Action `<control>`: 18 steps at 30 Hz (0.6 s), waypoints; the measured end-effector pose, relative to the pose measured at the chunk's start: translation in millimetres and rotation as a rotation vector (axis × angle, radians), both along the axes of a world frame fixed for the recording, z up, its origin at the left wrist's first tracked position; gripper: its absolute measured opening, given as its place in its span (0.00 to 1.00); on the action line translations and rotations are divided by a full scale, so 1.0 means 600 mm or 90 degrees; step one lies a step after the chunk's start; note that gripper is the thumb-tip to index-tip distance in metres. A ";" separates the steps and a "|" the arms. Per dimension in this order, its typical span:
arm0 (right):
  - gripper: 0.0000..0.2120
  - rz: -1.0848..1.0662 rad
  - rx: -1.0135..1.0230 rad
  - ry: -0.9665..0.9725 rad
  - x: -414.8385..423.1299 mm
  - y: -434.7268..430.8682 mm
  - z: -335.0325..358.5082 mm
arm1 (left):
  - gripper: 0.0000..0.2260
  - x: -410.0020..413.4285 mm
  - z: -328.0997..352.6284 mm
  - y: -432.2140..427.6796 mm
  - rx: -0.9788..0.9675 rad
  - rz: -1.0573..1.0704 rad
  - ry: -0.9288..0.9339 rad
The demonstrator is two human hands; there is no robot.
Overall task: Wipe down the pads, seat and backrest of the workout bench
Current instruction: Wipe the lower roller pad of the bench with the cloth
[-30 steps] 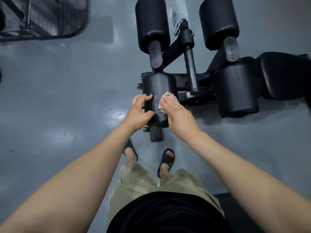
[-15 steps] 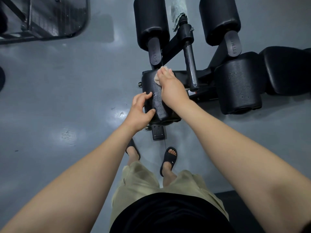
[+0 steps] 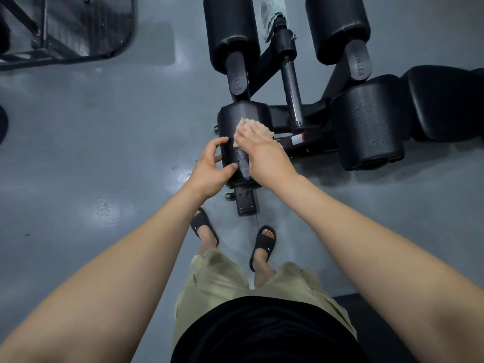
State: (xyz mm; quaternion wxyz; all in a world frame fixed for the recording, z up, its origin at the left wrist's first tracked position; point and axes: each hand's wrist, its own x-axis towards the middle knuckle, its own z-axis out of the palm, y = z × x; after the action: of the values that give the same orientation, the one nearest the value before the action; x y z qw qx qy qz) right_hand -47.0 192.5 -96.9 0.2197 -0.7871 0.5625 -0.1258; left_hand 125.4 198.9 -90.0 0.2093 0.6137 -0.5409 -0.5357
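The workout bench stands ahead of me on the grey floor, with black roller pads. I wipe the near left roller pad (image 3: 243, 116), which has wet drops on it. My right hand (image 3: 264, 155) lies over its top and holds a bunched beige cloth (image 3: 255, 127) against it; the cloth shows past my fingertips. My left hand (image 3: 209, 169) grips the pad's left side, thumb and fingers curled round it. To the right are the near right roller pad (image 3: 366, 121) and the black seat (image 3: 445, 100). The two far roller pads (image 3: 230, 30) (image 3: 337, 24) sit above.
A pale towel (image 3: 272, 14) hangs on the bench's centre post (image 3: 292, 82). A black metal rack (image 3: 65, 27) stands at the top left. My sandalled feet (image 3: 262, 242) are just before the bench's foot bar (image 3: 246, 203). A dark mat (image 3: 392, 323) lies at the bottom right.
My right hand slid the cloth from the pad's near part to its far end, then back to the middle. My left hand has kept its grip on the pad's side.
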 end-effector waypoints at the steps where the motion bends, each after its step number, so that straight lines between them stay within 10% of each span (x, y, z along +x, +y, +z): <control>1: 0.26 0.003 0.000 0.001 -0.001 0.010 0.000 | 0.25 0.002 -0.002 0.000 0.001 0.003 0.012; 18: 0.24 0.009 -0.048 -0.118 -0.018 0.136 -0.031 | 0.23 -0.013 -0.017 0.008 -0.022 -0.001 -0.045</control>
State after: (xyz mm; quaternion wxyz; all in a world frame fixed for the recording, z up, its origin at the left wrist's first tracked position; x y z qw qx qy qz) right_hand -58.0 274.0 -115.2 0.2419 -0.7836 0.5290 -0.2179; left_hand 117.6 203.6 -100.2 0.2005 0.6280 -0.5578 -0.5043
